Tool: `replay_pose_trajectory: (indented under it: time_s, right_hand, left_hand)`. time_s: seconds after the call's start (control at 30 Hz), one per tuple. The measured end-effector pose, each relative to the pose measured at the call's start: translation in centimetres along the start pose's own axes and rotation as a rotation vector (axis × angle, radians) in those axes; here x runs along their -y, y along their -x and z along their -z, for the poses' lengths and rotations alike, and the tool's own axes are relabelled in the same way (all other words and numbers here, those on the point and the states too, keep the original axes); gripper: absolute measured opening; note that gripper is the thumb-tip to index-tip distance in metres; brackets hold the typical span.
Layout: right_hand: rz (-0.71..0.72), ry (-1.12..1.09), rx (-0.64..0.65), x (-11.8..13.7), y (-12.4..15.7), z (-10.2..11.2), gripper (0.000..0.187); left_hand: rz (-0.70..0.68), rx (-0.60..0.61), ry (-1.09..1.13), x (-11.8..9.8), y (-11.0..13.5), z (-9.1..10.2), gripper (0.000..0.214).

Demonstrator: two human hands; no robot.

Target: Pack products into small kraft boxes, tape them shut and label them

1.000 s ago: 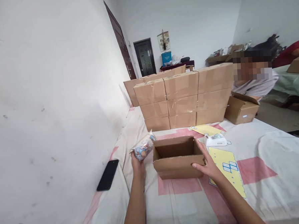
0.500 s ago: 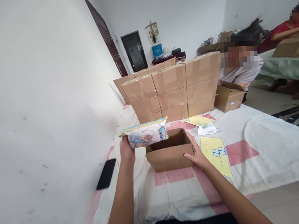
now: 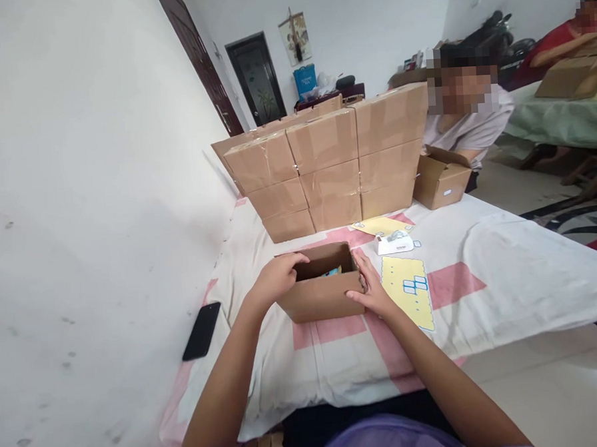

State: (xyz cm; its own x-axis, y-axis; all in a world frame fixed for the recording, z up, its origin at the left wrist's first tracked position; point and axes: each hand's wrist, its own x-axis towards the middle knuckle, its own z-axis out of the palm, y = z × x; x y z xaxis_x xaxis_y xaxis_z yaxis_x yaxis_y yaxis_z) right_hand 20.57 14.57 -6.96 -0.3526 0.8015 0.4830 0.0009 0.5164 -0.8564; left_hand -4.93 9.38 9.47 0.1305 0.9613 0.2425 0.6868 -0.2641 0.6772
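An open-topped cardboard box [image 3: 322, 301] stands on the cloth in front of me. Down inside it lies a printed plastic packet [image 3: 334, 272]; only a blue and yellow bit of it shows, the rest being hidden by the front wall. My left hand [image 3: 277, 276] is at the box's left rim, its fingers stretched over the opening and apart from the packet. On the right side, my right hand [image 3: 375, 291] grips the box, thumb on the front wall and fingers along the side wall.
Stacked sealed cartons [image 3: 330, 165] form a wall behind the box. To the right are a white tape dispenser [image 3: 394, 243] and a yellow sheet [image 3: 407, 294]. A black phone [image 3: 202, 331] lies left, near the wall. A co-worker [image 3: 473, 114] sits behind another open carton [image 3: 441, 179].
The packet, held above the box by my left hand before, is now down inside it. My left hand has let go and moved to the left rim. My right hand stays on the box.
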Motion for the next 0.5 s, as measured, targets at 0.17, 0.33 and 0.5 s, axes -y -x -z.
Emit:
replay_pose_trajectory:
  time_s: [0.17, 0.33, 0.5]
  right_hand:
    - [0.003, 0.036, 0.014, 0.0, 0.4, -0.1, 0.106]
    - [0.060, 0.126, 0.031, 0.1, 0.5, 0.2, 0.099]
    - [0.050, 0.106, 0.081, 0.2, 0.5, 0.5, 0.094]
  left_hand:
    - [-0.006, -0.269, -0.097, 0.6, 2.2, 0.3, 0.022]
    - [0.001, -0.428, -0.063, 4.5, 6.0, -1.0, 0.027]
    - [-0.091, -0.292, 0.046, 5.6, 7.9, -2.4, 0.018]
